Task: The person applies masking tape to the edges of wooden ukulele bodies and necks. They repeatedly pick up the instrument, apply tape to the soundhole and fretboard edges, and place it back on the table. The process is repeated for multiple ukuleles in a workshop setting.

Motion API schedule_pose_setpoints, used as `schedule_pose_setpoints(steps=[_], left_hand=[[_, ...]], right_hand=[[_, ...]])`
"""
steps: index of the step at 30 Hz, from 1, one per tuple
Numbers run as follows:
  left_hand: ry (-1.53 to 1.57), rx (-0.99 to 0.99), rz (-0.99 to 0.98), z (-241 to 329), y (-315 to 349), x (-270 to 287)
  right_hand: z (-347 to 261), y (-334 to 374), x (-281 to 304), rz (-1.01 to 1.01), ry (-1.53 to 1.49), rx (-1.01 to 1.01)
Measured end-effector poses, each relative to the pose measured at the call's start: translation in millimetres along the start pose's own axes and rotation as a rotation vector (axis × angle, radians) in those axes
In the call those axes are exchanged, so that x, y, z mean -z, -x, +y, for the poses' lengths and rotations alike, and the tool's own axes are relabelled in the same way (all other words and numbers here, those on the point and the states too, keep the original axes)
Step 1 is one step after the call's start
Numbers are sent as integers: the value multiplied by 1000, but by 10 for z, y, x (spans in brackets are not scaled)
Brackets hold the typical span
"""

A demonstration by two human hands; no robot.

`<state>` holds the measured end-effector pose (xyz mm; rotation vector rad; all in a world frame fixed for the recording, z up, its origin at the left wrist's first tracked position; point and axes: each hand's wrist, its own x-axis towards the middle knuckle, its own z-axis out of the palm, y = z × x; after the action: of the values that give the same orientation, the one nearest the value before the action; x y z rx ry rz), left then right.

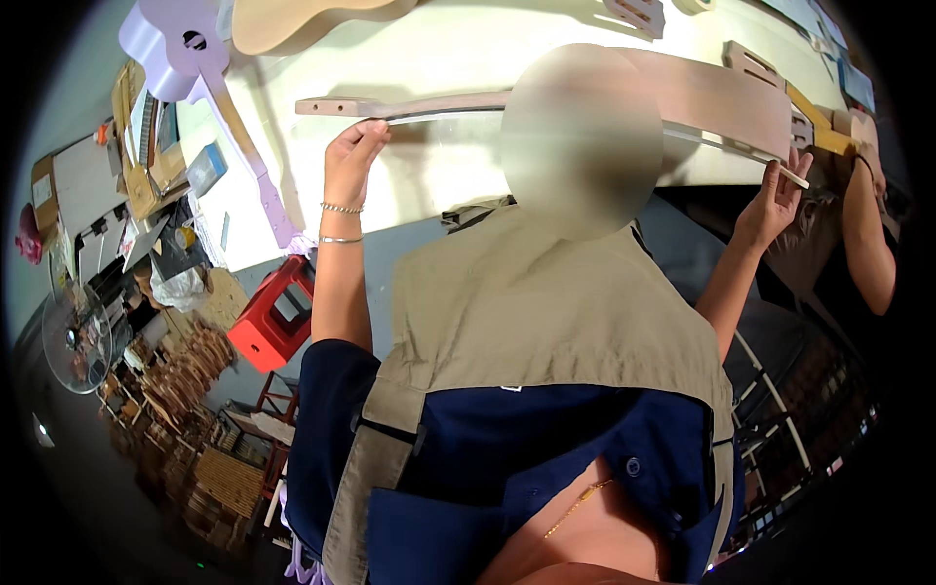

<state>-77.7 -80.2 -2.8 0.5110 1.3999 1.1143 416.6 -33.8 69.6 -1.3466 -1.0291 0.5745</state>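
An unfinished wooden guitar (pixel 717 93), possibly a ukulele, lies on the pale tabletop. Its neck (pixel 336 107) points left, and its wide body is at the right. A long thin pale strip (pixel 726 148) runs along its near side. My left hand (pixel 353 161) pinches the strip's left end just under the neck, thumb and fingers pressed together. At the right, my right hand (pixel 775 207) grips the strip near its other end, which sticks out past the fingers. A round blur hides the middle of the guitar and strip.
Purple ukulele (pixel 210 78) and pale guitar body (pixel 312 21) lie at the far left of the table (pixel 429 180). Left of me stands a red stool (pixel 278 312); a fan (pixel 76 336) is further off. A co-worker's arm (pixel 868 229) is at the right, beside a yellow tool (pixel 824 127).
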Motion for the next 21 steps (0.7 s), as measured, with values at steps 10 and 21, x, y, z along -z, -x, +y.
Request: schedule_pose_setpoints(steps=[10,21], left_hand=[[-138,67,-5,54,-137,46],[-982,-955,419,-87,99,-380]], right_hand=[[307,-26,59,-29,-113,17],[449,-10,31,4,-163,42]])
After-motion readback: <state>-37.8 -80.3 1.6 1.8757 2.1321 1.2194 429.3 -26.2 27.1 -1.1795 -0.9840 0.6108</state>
